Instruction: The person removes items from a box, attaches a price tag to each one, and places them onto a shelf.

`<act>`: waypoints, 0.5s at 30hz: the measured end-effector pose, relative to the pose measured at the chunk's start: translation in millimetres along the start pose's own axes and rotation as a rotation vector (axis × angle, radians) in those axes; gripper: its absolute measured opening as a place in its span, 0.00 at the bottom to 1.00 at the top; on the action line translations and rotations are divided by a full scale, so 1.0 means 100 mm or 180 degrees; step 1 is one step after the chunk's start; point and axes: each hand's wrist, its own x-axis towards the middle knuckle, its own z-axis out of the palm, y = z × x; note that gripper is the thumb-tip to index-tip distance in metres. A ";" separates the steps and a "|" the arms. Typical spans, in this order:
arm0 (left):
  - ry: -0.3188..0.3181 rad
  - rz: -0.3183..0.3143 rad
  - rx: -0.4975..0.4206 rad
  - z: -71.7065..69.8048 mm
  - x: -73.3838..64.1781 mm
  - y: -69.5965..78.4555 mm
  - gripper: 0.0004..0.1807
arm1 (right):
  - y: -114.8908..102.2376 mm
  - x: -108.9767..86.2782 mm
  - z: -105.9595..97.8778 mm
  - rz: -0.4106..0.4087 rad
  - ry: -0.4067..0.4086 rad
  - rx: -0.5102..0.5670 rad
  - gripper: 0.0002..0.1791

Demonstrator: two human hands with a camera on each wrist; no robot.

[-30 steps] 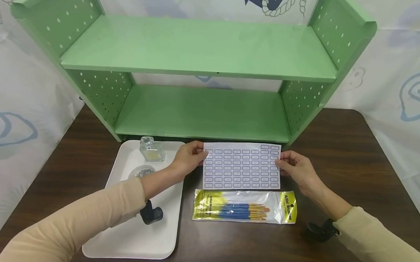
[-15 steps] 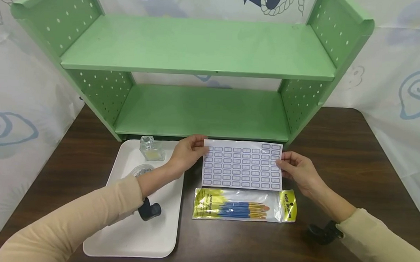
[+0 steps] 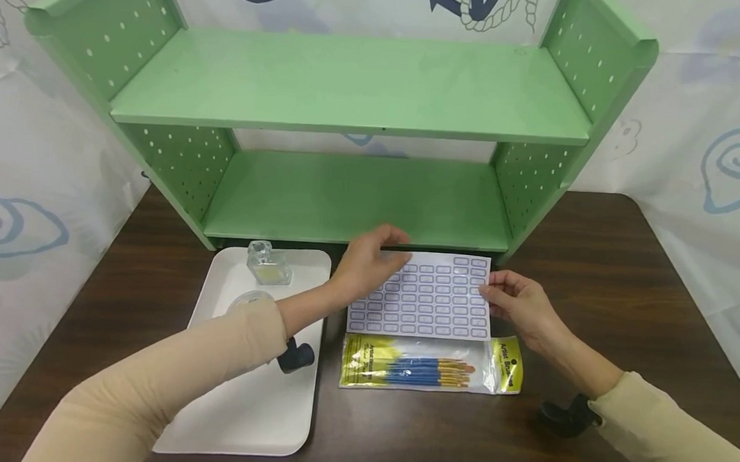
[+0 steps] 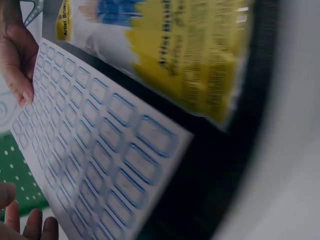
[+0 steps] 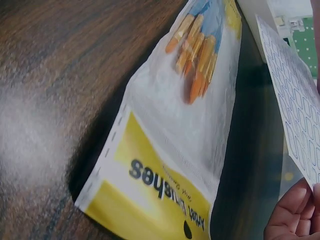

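Observation:
A white sheet of small blue-framed labels [image 3: 425,308] is held up between the shelf and the paintbrush pack. My right hand [image 3: 520,300] pinches its right edge between thumb and fingers. Over the sheet's upper left part hovers my left hand [image 3: 371,264], its fingers loosely extended; in the left wrist view its fingertips [image 4: 34,225] lie beside the sheet's edge, apart from it. Just in front of the sheet lies a clear bag of artist brushes [image 3: 428,372] with yellow ends and blue handles, also large in the right wrist view.
A white tray [image 3: 253,420] on the left bears a glass bottle [image 3: 270,266] and a round clear container [image 3: 250,296], partly hidden by my left forearm. A green two-tier shelf [image 3: 359,195] stands at the back of the dark wooden table [image 3: 434,444].
My left hand has let go of the sheet's left edge and moved right, over the sheet. The sheet has shifted slightly left and down, with my right hand still pinching it.

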 end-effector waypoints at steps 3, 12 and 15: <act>-0.0162 0.0052 -0.0002 0.10 0.06 0.06 0.13 | 0.00 -0.01 0.03 -0.0007 -0.0023 0.0011 0.09; -0.0445 0.0043 0.0020 0.25 0.16 0.15 0.12 | -0.02 -0.05 0.10 -0.0042 -0.0094 0.0021 0.09; -0.0487 0.0061 -0.0007 0.27 0.18 0.16 0.11 | -0.02 -0.06 0.12 -0.0073 -0.0127 0.0047 0.09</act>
